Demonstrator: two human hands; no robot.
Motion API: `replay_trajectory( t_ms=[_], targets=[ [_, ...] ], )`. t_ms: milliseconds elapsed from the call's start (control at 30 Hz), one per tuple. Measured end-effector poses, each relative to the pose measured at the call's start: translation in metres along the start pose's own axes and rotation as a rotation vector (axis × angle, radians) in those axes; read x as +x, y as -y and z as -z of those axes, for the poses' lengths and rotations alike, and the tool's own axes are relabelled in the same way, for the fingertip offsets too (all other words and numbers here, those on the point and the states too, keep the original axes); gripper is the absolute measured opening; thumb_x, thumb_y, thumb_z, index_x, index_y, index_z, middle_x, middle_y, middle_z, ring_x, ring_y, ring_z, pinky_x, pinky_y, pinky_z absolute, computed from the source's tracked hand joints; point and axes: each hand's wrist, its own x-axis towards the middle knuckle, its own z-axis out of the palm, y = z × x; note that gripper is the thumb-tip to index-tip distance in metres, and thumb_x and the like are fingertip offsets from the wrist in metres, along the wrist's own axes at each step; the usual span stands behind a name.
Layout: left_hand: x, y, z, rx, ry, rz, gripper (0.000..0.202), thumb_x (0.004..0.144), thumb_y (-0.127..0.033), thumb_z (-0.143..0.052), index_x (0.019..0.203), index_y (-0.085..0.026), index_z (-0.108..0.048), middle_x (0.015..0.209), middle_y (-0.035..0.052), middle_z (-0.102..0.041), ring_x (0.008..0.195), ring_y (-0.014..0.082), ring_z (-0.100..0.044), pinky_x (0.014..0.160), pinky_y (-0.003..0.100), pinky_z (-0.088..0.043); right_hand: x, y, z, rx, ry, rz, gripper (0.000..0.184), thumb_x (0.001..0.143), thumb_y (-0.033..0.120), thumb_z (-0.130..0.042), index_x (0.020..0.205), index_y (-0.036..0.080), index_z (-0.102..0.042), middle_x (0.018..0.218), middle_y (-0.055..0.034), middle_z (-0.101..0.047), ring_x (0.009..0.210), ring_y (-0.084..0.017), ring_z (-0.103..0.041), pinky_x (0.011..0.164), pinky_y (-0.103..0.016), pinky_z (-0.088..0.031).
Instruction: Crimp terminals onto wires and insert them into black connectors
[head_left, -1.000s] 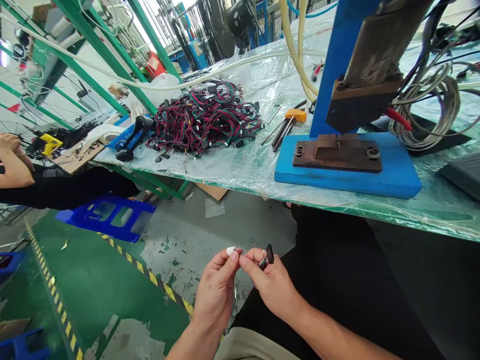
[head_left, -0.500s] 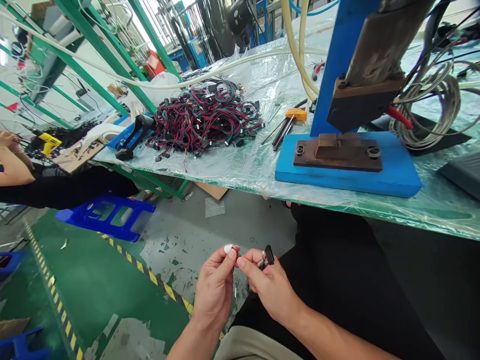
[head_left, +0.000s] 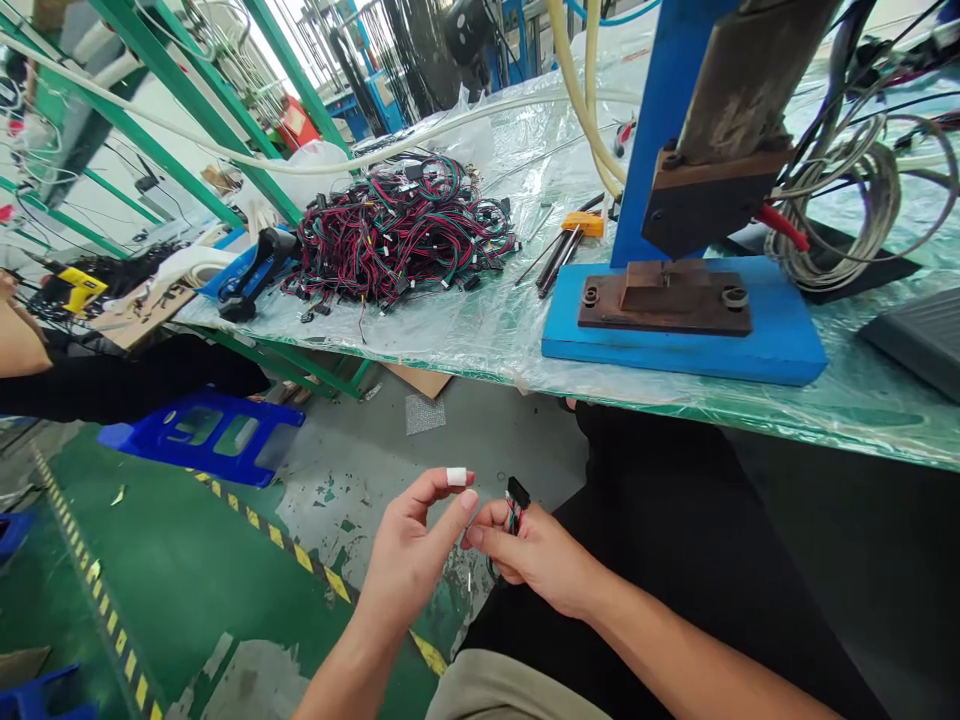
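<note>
Head view | I log left hand (head_left: pixel 411 548): thumb and white-wrapped forefinger, pinched half a second ago, now parted; I judge that pinch released | right hand (head_left: pixel 546 560): closed on wires (head_left: pixel 514 516) with black connector (head_left: pixel 517 491), off bench's (head_left: pixel 465 345) front edge | wire pile (head_left: pixel 405 235): behind that edge, beside blue press base (head_left: pixel 667 350).

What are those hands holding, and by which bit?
The right hand holds thin wires just below their black connector. The left hand holds nothing that I can see.
</note>
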Motion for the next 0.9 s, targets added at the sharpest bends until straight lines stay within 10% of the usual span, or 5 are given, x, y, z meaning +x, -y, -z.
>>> replay_trajectory(
  t_ms=[533, 900],
  targets=[
    [-0.002, -0.011, -0.012, 0.241, 0.175, -0.113, 0.017, 0.093, -0.032, -0.061, 0.082, -0.020, -0.067, 0.090, 0.0034, -0.066, 0.087, 0.0195, -0.061, 0.081, 0.029, -0.044, 0.002, -0.006, -0.003, -0.110, -0.030, 0.031, 0.030, 0.082, 0.027, -0.063, 0.068, 0.022, -0.037, 0.057, 0.0094, -0.023, 0.051, -0.007, -0.018, 0.049, -0.026, -0.015],
    [-0.006, 0.000, -0.025, 0.259, -0.024, -0.128, 0.025, 0.082, -0.035, -0.073, 0.102, -0.021, -0.069, 0.090, 0.0035, -0.065, 0.086, 0.0199, -0.058, 0.076, 0.028, -0.048, 0.006, -0.012, -0.005, -0.147, -0.053, 0.129, 0.008, 0.077, 0.019, -0.068, 0.082, 0.018, -0.061, 0.081, 0.0006, -0.059, 0.078, -0.016, -0.049, 0.070, -0.028, -0.040]
  ],
)
